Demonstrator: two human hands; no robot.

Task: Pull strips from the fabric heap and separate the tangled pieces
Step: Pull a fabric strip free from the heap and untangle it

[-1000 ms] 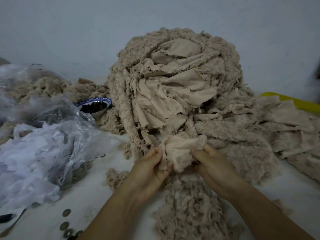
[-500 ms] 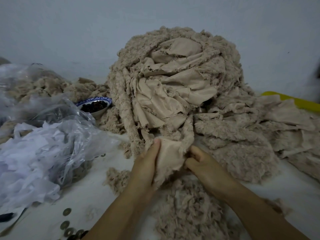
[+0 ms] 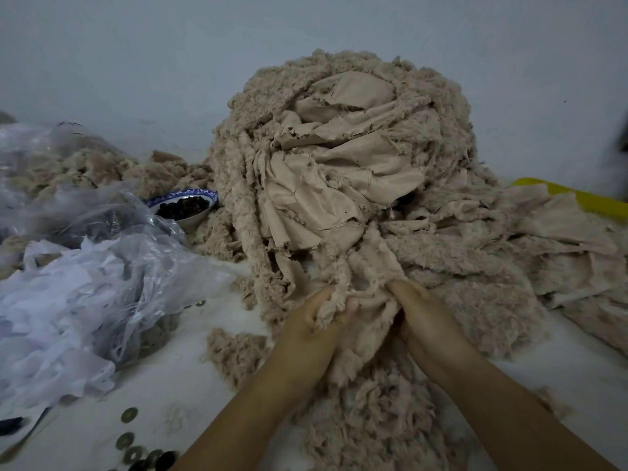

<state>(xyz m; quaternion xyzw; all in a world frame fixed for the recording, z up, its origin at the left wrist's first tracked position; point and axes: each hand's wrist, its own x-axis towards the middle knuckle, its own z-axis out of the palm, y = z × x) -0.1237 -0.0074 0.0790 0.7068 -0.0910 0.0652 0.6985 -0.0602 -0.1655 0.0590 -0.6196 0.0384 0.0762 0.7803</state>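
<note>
The fabric heap (image 3: 339, 158) fills the middle; a bowl (image 3: 185, 207) sits left of it, a plastic bag (image 3: 85, 266) at far left.

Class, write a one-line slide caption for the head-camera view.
Left hand and right hand grip a bunched fuzzy beige strip at the foot of the fabric heap, near a blue-rimmed bowl.

Single head-worn wide-angle view, looking forward and down; close over fabric heap (image 3: 339, 171), wall (image 3: 136, 62) behind.

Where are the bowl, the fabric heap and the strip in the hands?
bowl (image 3: 185, 192), head view, blue patterned rim.
fabric heap (image 3: 339, 185), head view, smooth middle folds.
strip (image 3: 368, 297), head view, bunched fluffy part.
</note>
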